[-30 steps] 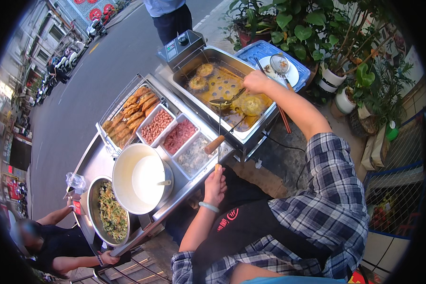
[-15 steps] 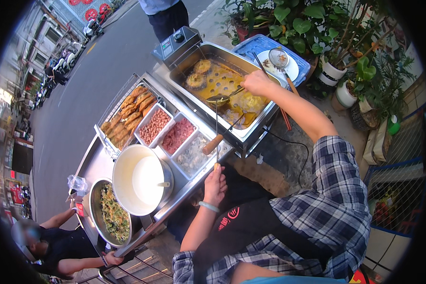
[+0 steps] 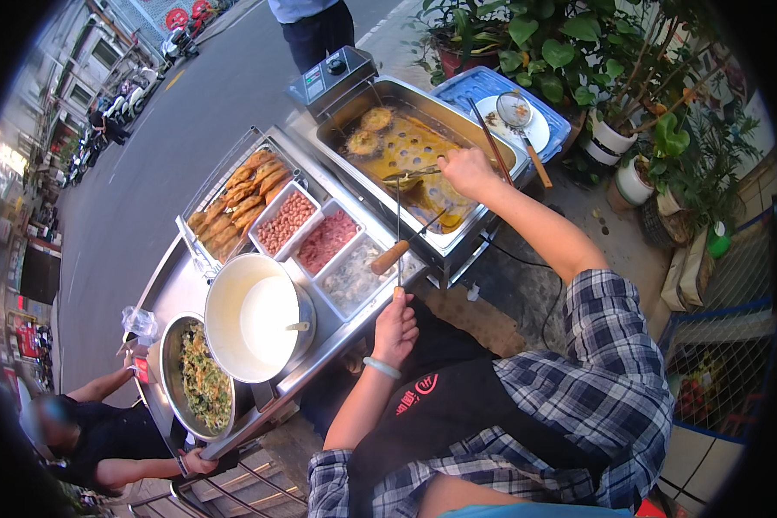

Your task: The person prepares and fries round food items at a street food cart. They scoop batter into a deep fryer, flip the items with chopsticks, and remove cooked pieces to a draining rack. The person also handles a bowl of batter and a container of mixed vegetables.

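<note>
My left hand [image 3: 396,328] is closed round the end of a long thin metal rod [image 3: 398,233], which reaches up over the fryer. At its far end a shallow ladle-like head, seen edge-on, hangs above the oil. My right hand [image 3: 472,174] is closed over the fryer on a thin metal utensil [image 3: 423,171] that points left and meets that head; its exact kind is unclear. Beneath lies the rectangular steel fryer [image 3: 508,177] of brown oil, with round fritters [image 3: 375,119] at its far left end. Another wooden-handled tool [image 3: 390,257] rests across the near edge.
Left of the fryer stand a rack of fried pieces [image 3: 237,203], tubs of peanuts [image 3: 286,223], red meat [image 3: 326,239] and greyish food [image 3: 350,276], a batter pot [image 3: 306,337] and a bowl of shredded vegetables [image 3: 200,380]. Another person [image 3: 121,445] grips the cart. Potted plants [image 3: 613,142] stand right.
The ladle-like head has tipped from showing its round face to nearly edge-on. My right hand's utensil has swung flatter, and the yellow foam beneath has spread and thinned.
</note>
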A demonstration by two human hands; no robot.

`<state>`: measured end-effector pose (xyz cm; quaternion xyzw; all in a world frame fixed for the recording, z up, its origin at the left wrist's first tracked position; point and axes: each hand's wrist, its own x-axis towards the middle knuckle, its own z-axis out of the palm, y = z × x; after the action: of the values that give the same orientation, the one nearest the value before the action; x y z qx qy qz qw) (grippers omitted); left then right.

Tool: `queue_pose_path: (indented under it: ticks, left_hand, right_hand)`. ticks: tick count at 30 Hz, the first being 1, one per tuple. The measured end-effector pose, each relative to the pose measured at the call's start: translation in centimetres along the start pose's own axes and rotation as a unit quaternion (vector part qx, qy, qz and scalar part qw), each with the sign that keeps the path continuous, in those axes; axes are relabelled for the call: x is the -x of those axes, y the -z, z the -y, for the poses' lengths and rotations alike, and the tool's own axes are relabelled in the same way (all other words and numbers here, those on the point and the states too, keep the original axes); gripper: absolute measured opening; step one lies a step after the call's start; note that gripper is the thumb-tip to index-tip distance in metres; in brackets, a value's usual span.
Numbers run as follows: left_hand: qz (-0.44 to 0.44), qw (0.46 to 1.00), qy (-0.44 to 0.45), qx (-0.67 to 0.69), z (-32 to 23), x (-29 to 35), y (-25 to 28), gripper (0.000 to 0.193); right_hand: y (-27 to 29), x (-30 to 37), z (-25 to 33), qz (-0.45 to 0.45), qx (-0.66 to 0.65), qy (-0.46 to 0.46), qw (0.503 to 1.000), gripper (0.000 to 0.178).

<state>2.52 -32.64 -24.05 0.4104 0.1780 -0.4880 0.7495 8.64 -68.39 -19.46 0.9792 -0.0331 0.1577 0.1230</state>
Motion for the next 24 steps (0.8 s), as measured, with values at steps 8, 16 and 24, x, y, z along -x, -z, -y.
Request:
queue_pose_path:
  ticks: [8, 16, 24]
  left_hand:
    - [0.000, 1.000, -0.005, 0.003, 0.1, 0.0, -0.3, 0.033]
    - [0.002, 1.000, 0.000, 0.007, 0.0, 0.2, -0.2, 0.034]
    - [0.000, 1.000, 0.002, 0.021, -0.1, 0.4, -0.5, 0.036]
  right_hand:
    - [-0.1, 1.5, 0.8, -0.001, -0.001, -0.021, 1.000, 0.017]
    - [-1.2, 1.7, 2.2, -0.007, 0.017, -0.054, 0.998, 0.019]
    - [-1.8, 2.0, 3.3, -0.014, 0.029, -0.093, 0.995, 0.017]
